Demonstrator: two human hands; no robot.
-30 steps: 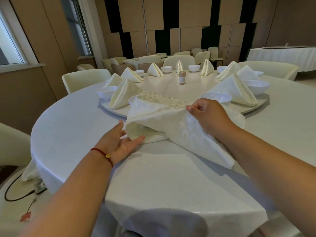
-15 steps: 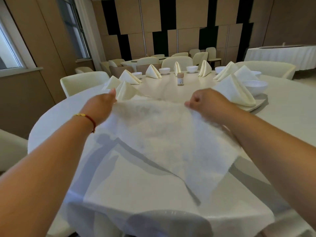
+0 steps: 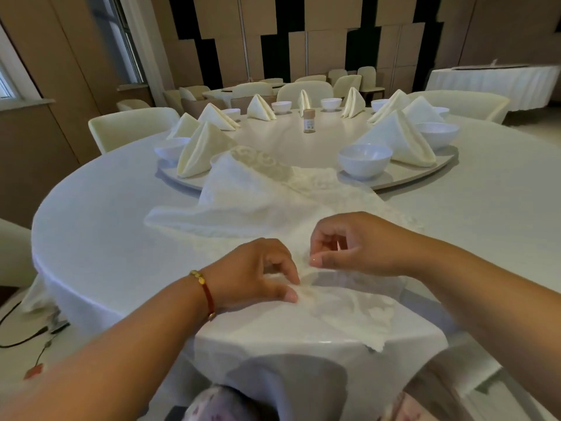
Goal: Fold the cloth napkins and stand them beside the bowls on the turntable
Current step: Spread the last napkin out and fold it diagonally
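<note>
A white patterned cloth napkin (image 3: 267, 202) lies spread on the table, its far part draped up over the turntable (image 3: 419, 174) edge and its near corner hanging past the table's front edge. My left hand (image 3: 258, 271) pinches the napkin near its front part between thumb and fingers. My right hand (image 3: 349, 244), fingers curled, hovers just above the cloth with thumb and forefinger close together; whether it holds fabric is unclear. Folded napkins stand around the turntable, one at the left (image 3: 200, 150) and one at the right (image 3: 400, 138), beside white bowls (image 3: 364, 161).
A small brown jar (image 3: 309, 121) stands near the turntable's middle. Cream chairs (image 3: 130, 126) ring the table. A second clothed table (image 3: 491, 83) stands at the far right. Cables (image 3: 27, 338) lie on the floor at the left.
The napkin, held up spread in the air half a second ago, now lies flat on the table. Both hands have come down and back toward the near edge.
</note>
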